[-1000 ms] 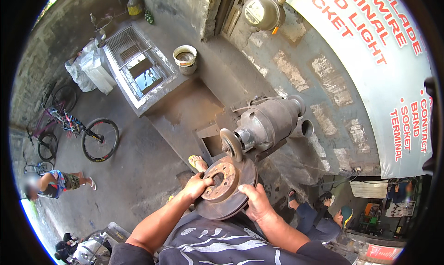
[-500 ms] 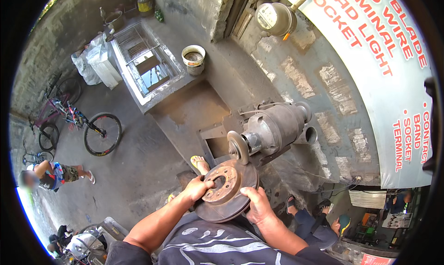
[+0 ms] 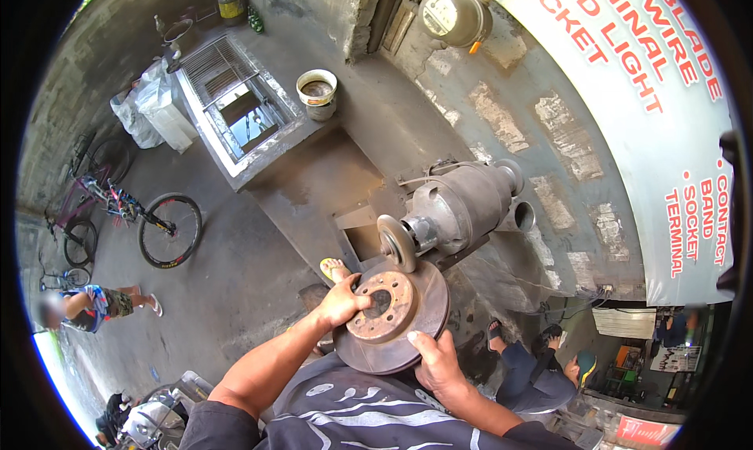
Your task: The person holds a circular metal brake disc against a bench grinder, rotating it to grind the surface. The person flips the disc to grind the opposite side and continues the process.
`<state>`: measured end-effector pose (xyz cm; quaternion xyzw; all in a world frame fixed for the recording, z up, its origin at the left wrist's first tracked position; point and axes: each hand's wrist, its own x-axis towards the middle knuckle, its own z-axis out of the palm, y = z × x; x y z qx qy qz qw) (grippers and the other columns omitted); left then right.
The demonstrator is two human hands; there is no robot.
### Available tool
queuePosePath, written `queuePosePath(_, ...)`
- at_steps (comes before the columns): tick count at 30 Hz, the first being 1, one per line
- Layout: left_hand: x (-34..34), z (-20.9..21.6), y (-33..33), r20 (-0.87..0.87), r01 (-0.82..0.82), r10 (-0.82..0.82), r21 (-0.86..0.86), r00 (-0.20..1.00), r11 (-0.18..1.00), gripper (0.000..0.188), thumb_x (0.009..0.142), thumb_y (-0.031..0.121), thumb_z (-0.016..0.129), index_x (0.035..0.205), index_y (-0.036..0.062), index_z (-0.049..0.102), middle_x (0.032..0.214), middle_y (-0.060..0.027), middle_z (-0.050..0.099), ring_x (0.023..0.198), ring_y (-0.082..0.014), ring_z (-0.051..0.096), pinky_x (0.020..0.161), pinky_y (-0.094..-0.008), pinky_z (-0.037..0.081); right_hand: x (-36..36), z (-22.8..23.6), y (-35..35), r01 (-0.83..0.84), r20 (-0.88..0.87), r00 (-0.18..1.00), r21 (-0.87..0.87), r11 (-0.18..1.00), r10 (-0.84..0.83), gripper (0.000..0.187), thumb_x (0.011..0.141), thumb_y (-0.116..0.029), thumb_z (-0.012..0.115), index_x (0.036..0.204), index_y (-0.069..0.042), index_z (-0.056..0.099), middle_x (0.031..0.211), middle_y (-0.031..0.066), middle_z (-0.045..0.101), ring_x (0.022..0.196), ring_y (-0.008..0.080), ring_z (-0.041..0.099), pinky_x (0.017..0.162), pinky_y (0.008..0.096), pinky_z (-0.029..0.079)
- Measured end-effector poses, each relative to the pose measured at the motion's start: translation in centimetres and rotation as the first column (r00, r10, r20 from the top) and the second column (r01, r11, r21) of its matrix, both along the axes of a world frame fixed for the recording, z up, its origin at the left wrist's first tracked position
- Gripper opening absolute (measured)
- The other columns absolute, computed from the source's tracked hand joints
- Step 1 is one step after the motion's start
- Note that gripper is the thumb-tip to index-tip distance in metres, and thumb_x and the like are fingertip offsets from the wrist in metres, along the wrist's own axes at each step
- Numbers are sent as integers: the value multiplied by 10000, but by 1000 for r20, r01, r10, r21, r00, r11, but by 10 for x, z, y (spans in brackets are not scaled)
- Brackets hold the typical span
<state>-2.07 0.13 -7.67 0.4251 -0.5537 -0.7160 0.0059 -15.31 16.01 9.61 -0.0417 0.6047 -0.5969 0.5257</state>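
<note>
A rusty brake disc (image 3: 427, 302) with a raised, drilled hub is held at my waist, tilted with its hub side up. My left hand (image 3: 342, 304) grips it on the left, thumb over the hub near the centre hole. Closed on the lower right rim is my right hand (image 3: 436, 360), its thumb lying on the flat face. The disc's far edge meets the round wheel (image 3: 398, 244) of a bench grinder; whether they touch firmly I cannot tell. Behind that wheel is the grinder's grey motor body (image 3: 461, 204). My fingers under the disc are hidden.
A metal-framed basin with a grate (image 3: 235, 156) and a paint bucket (image 3: 317, 94) stand beyond the grinder. Bicycles (image 3: 170, 230) and a person (image 3: 98, 305) are at left. Another person (image 3: 541, 375) crouches at right. A round meter (image 3: 455, 18) hangs on the wall.
The disc has shifted slightly away from me and rightward against the wheel, and its tilt differs a little. My left hand has moved farther up along it. The whole view has shifted slightly.
</note>
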Motion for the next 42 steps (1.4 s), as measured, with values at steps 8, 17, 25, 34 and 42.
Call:
queuePosePath(8,5,-11,7,-46,-87,96,174,994,981,947,681,330,795,1469,-90,482,1349,-271,638,1263,-324,621,1091,-376,460,-10,-14,-12,-52,15,999,-7,999,52,306,945,-42,642,1222,86,650,1137,81,706,1001,138,644,904,320,515)
queuePosePath(17,10,9,5,-57,-42,50,136,997,990,982,693,326,784,1498,-105,422,1391,-292,601,1307,-345,590,1132,-377,433,-1,-4,0,-74,11,997,30,997,73,391,930,-79,653,1290,68,615,1215,123,699,1100,194,663,981,364,509)
queuePosePath(25,3,-5,2,-141,76,-77,-9,987,997,1129,644,409,781,1562,-78,339,1475,-335,502,1390,-388,501,1180,-402,380,-27,3,-3,-71,243,969,76,995,50,482,881,-118,671,1325,60,608,1220,155,704,1113,264,687,1029,421,509)
queuePosePath(34,6,-17,-12,-193,91,-88,8,977,996,1076,644,381,789,1524,-94,394,1448,-308,553,1368,-363,534,1174,-391,384,-24,-17,-9,-126,195,974,54,991,113,510,865,-90,667,1352,37,583,1217,130,703,1097,243,679,1004,401,523)
queuePosePath(42,6,-14,-11,-153,99,-98,3,983,995,1080,650,400,786,1522,-102,392,1451,-308,549,1352,-368,546,1161,-392,402,-21,-2,-20,-67,168,984,44,997,58,442,894,-86,642,1316,40,612,1211,117,703,1052,205,675,981,375,523)
